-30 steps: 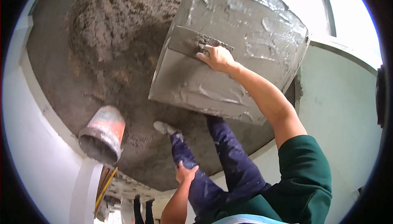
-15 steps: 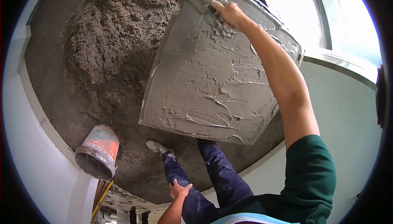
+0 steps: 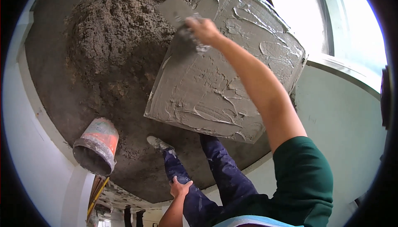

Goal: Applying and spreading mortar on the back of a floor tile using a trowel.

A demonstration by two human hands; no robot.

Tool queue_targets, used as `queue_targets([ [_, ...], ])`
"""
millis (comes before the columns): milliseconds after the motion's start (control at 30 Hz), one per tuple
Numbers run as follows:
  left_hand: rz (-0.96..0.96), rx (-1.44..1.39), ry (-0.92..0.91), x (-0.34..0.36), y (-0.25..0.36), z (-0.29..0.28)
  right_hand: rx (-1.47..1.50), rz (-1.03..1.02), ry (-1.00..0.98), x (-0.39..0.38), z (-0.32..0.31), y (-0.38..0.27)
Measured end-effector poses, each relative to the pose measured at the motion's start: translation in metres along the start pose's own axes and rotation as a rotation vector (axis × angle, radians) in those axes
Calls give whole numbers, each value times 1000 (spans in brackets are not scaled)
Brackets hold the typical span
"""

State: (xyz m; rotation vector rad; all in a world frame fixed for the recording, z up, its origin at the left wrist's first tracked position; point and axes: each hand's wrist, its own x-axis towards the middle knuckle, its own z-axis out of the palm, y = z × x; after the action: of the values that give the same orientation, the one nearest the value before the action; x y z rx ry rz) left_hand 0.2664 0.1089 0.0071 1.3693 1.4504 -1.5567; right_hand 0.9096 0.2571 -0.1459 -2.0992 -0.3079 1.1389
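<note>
My right hand [image 3: 204, 30] is closed around the handle of a flat trowel [image 3: 173, 11]. The trowel is at the left edge of a large slab [image 3: 147, 109], its blade reaching out past that edge. Wet grey mortar [image 3: 203, 88] coats the slab's top, with ridges and smears in it. Clumps of mortar cling near the handle, which is blurred by motion and largely hidden by my fingers. On my left leg, near the knee, rests my left hand [image 3: 180, 187], thumb and fingers apart, holding nothing.
A heap of rough grey-brown mix [image 3: 112, 32] lies left of the slab. Closer on the left, an orange-and-grey bucket [image 3: 99, 142] lies tipped with its mouth toward me. White walls run along the left, and a bright window [image 3: 352, 19] is at upper right.
My right hand has swept the trowel left and slightly nearer, from the slab's far end to beyond its left edge. The view has shifted slightly. My left hand stays on my leg.
</note>
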Motion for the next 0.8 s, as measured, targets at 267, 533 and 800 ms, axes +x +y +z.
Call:
queue_targets([
  [267,0,-10,-24,10,-7,-3,90,80,158,-26,-90,41],
  [533,59,-60,42,8,-16,-5,-572,-185,-380,-133,19,69],
  [800,92,-110,59,17,-41,7,-540,102,-170,-143,74,15],
])
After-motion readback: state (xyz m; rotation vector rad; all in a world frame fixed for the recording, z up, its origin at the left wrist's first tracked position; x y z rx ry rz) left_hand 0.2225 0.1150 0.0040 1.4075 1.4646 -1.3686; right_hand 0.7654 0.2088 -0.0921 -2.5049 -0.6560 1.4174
